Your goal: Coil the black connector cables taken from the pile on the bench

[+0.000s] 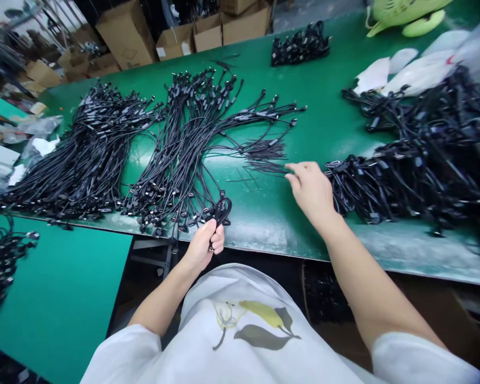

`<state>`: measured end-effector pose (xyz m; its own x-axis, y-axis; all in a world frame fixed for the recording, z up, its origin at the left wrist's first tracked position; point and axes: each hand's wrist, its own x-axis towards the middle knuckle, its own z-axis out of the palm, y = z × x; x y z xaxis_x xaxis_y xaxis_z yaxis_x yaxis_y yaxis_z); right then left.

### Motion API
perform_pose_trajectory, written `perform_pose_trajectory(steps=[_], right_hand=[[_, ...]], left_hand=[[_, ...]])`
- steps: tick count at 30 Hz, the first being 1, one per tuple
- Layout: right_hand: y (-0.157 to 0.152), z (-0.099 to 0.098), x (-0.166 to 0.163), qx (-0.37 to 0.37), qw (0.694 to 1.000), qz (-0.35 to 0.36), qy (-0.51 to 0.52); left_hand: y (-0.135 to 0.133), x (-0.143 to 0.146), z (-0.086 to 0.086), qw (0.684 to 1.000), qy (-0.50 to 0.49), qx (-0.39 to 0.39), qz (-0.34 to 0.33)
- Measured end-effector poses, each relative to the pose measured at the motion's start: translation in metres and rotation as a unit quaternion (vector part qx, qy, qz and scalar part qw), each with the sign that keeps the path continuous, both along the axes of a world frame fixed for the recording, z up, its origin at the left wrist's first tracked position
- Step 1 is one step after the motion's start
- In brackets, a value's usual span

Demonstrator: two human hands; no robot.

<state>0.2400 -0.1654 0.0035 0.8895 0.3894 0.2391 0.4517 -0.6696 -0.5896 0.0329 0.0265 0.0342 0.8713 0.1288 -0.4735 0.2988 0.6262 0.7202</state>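
My left hand (203, 246) fingers close round a looped, smooth black cable (223, 209) at the glossy green bench (264, 218) edge. My right hand (312, 189) fingers, narrowed, touch thin straight ties (266, 157); I cannot tell whether they grip.

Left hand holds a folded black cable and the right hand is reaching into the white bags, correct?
Not quite. The left hand does hold the folded cable, but the right hand reaches to the loose ties on the green table, not the white bags. The head view shows it.
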Motion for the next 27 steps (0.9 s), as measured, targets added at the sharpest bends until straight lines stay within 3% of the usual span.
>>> perform_pose_trajectory(steps=[3,7,11,14,16,19,21,23,25,27], right_hand=[[-0.009,-0.017,0.033,-0.142,0.989,-0.017,-0.039],[-0.006,-0.018,0.039,-0.190,0.979,-0.001,-0.068],[-0.005,0.004,0.012,-0.120,0.991,-0.011,-0.067],[0.005,0.022,-0.032,-0.017,0.994,0.105,0.026],[0.016,0.029,-0.066,0.036,0.972,0.211,0.100],[0.029,0.034,-0.104,0.075,0.953,0.265,0.126],[0.033,0.038,-0.116,0.054,0.963,0.254,0.066],[0.035,0.042,-0.118,-0.019,0.963,0.259,-0.070],[0.038,0.047,-0.114,-0.089,0.918,0.300,-0.244],[0.041,0.054,-0.105,-0.115,0.841,0.373,-0.374]], left_hand=[[-0.005,0.008,0.006,1.000,-0.013,-0.017,-0.012],[-0.010,0.014,0.010,0.999,-0.019,-0.031,-0.019],[-0.008,0.013,0.008,0.999,-0.026,-0.024,-0.018],[-0.010,0.013,0.008,0.998,-0.047,-0.022,-0.019],[-0.012,0.014,0.008,0.997,-0.066,-0.018,-0.021],[-0.012,0.015,0.003,0.996,-0.077,0.028,-0.023],[-0.012,0.015,-0.003,0.992,-0.077,0.100,-0.017],[-0.010,0.015,-0.009,0.973,-0.084,0.216,-0.013],[-0.007,0.014,-0.012,0.932,-0.100,0.348,-0.034],[-0.003,0.013,-0.011,0.891,-0.106,0.433,-0.086]])
